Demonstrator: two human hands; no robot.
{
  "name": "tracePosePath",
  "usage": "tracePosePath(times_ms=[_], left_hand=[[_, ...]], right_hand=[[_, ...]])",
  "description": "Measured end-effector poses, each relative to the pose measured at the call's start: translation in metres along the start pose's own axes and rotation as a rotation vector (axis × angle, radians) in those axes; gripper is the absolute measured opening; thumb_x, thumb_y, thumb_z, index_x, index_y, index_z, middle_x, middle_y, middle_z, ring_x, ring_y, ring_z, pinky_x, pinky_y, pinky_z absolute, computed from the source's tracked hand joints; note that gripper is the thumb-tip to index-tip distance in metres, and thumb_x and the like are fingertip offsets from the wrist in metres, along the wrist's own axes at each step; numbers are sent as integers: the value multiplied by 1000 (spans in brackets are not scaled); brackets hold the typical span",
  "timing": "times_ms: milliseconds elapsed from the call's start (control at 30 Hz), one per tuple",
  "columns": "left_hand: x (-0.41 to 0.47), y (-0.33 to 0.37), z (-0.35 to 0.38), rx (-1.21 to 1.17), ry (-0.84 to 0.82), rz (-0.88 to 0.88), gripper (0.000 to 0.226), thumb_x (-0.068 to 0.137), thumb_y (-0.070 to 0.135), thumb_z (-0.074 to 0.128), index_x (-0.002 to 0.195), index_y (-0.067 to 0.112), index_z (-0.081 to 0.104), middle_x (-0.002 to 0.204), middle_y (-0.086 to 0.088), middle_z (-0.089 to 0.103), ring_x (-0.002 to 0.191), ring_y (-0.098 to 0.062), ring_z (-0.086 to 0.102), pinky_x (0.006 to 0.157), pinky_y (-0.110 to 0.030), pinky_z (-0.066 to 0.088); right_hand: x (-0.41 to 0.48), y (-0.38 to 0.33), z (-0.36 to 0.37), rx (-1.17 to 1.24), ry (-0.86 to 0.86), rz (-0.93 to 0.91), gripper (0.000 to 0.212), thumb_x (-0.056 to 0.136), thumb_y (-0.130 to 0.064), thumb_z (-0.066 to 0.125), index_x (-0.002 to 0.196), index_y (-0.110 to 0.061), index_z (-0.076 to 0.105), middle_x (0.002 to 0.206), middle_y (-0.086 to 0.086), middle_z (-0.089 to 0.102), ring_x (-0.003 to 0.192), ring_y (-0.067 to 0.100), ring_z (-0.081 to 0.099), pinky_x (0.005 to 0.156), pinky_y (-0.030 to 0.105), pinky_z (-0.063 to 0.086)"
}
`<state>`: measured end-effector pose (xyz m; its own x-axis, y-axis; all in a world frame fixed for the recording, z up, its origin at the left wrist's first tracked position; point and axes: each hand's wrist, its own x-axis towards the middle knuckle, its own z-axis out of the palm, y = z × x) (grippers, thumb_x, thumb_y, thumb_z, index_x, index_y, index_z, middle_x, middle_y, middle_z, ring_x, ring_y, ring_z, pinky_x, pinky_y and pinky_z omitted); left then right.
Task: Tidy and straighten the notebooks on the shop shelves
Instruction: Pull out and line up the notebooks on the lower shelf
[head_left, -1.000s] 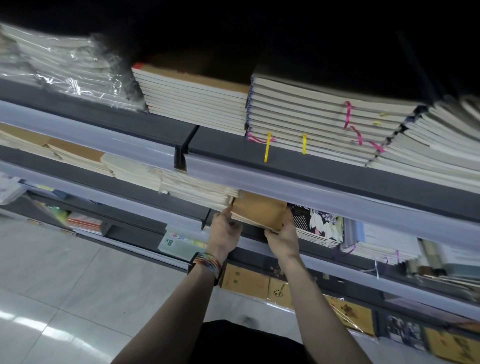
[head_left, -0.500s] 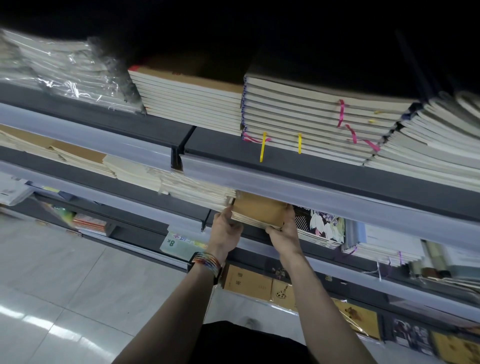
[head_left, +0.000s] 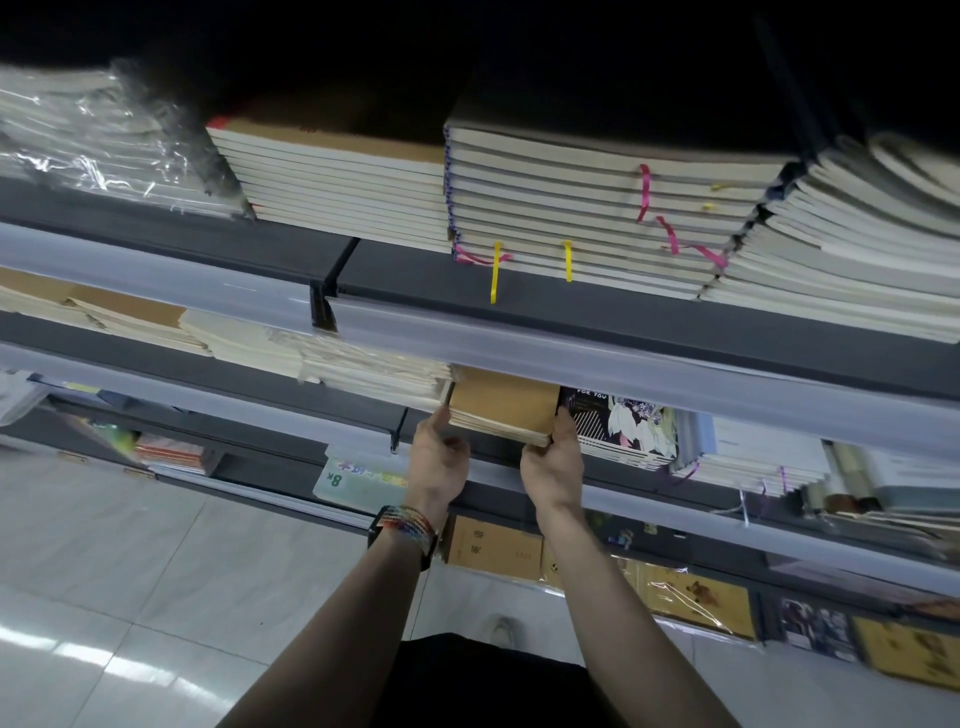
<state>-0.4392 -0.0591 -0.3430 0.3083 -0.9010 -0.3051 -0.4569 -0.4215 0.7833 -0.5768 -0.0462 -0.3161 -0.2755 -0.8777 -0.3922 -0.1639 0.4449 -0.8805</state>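
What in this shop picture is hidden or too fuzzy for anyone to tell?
Head view, the only one:
- Hidden: the rear of the brown notebook stack, behind the pale shelf strip above it.
- Unclear: whether the left hand grips that stack or only touches it; its own back hides the fingers.
- Cut off: the top of the black floral notebook, by the same strip.
- Blurred: the bottom-shelf covers at far right.

The stack of notebooks (head_left: 501, 402) is covered with matt brown kraft paper. The bundle (head_left: 104, 140) at upper left is wrapped in glossy, crinkled clear plastic film. The shelf fronts (head_left: 623, 353) are faced with smooth translucent plastic strips. The floor (head_left: 104, 597) is laid with glossy tiles.
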Motion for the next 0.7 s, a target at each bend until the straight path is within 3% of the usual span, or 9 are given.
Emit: tracePosePath(times_ms=[33,100,267,400,700], left_hand=[[1,-1,1,7,-9,-15,47,94,9,58,140,17,52,126,-4,61,111,-20,63,89,-18,51],[3,0,0,27,-29,-26,47,93,11,59,139,18,53,128,-5,60,115,-22,62,98,-30,52],[7,2,-1,24,-41,-34,44,89,10,60,133,16,57,121,-8,63,104,-23,65,92,-36,57],[5,9,-5,39,-27,16,32,87,5,56,113,22,63,107,-9,66,91,-25,67,79,-35,58],[6,8,-6,33,-22,18,24,92,7,56,106,27,56,109,-8,66,91,-25,67,79,-39,60]], right_hand=[[0,1,-1,10,-11,21,75,91,8,51,155,-26,29,142,-6,53,122,13,52,103,18,30],[1,2,-2,39,-22,52,81,91,10,51,158,-25,20,151,-5,45,132,16,47,106,19,27],[3,2,-3,64,-48,72,87,90,11,51,159,-28,15,159,-4,36,145,20,36,122,36,25],[4,1,-5,80,-73,84,88,89,13,49,159,-28,15,159,-4,35,147,19,33,121,32,22],[6,-1,-9,158,-77,94,85,89,16,49,158,-23,20,157,-1,38,147,15,32,124,37,20]])
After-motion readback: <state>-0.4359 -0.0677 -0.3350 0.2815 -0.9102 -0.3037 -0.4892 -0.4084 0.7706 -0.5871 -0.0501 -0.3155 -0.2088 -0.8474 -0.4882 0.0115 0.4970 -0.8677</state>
